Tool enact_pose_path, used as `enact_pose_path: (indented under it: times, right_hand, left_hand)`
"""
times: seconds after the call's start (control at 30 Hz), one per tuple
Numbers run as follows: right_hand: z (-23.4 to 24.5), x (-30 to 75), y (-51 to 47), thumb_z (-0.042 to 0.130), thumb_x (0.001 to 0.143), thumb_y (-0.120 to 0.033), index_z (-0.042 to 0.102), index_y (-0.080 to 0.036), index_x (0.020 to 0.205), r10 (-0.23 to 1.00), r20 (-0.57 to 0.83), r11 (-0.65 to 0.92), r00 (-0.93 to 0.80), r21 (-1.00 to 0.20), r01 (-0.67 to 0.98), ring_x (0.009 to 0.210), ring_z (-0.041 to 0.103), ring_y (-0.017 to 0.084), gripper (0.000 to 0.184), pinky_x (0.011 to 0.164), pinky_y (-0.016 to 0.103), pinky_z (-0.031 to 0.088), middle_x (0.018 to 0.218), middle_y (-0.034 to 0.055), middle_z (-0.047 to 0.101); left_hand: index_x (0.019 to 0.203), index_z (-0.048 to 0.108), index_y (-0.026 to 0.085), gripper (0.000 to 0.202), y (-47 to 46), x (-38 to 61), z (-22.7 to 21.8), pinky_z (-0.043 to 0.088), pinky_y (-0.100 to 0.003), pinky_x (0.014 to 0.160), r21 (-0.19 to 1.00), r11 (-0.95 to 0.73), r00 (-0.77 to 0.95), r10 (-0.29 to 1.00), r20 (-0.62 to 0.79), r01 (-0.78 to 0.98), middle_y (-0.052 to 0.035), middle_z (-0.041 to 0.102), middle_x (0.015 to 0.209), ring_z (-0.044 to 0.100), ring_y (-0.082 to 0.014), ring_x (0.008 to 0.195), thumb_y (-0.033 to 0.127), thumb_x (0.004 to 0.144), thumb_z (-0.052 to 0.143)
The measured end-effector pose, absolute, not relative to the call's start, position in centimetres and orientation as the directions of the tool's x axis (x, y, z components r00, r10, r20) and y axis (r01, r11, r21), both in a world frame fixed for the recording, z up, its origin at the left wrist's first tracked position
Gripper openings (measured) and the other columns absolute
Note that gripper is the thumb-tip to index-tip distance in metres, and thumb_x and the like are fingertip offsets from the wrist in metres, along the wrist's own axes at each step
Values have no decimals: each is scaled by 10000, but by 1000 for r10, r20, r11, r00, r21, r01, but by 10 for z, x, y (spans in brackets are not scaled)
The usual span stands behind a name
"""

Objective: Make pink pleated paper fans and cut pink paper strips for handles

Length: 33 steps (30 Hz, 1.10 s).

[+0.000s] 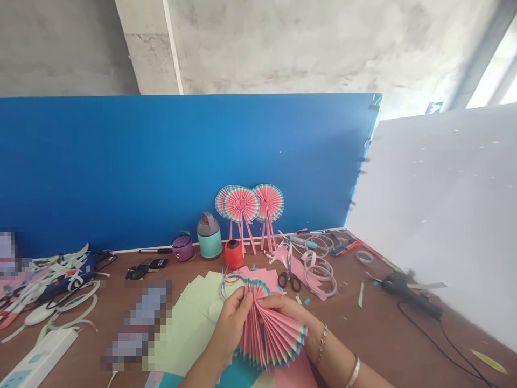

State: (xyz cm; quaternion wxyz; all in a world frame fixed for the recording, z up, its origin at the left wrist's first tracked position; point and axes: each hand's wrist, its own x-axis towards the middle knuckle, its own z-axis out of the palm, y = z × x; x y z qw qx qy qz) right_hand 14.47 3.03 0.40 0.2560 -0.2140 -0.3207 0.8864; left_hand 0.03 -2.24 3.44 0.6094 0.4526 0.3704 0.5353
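Note:
Both my hands pinch a pleated pink paper fan (271, 334) with blue and green edges, held low over the brown table (375, 334). My left hand (230, 326) grips its folds from the left near the top. My right hand (288, 310), with bracelets on the wrist, grips the top from the right. The fan spreads downward between them. Pale green paper sheets (189, 323) and pink sheets lie under the hands.
Finished round fans (248, 207) lean on the blue board (161, 161). A red thread spool (234, 254), teal jar (209, 236), purple cup (182, 248), scissors (289, 277), tape rings (321, 277), a glue gun (407, 293) and paper scraps at left surround the work.

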Motion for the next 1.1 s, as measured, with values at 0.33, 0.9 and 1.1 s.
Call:
enact_pose_path:
  times: [0.33,0.9,1.1]
  right_hand:
    - [0,145,31,735,701,-220,670,-24,837,628,-180,-637,-757,-678,-367,638,650,151,248,763,316,428,727,84,711]
    - [0,144,32,741,674,-219,672,-42,827,635,-202,-637,-745,-684,-357,676,646,152,244,807,316,414,729,64,705]
    - [8,144,30,763,642,-236,666,-12,815,621,-227,-649,-751,-686,-329,642,642,155,300,771,309,430,703,84,697]
  left_hand:
    - [956,625,176,301,-23,0,34,418,-287,796,949,9,159,986,43,-314,-26,648,859,560,-195,900,435,835,530]
    - [971,643,172,253,-25,3,37,427,-298,823,929,35,161,987,26,-369,-50,657,958,571,-203,940,365,823,573]
    - [962,661,164,299,-25,3,40,435,-313,826,910,76,168,986,-7,-408,-59,679,929,596,-215,910,391,770,635]
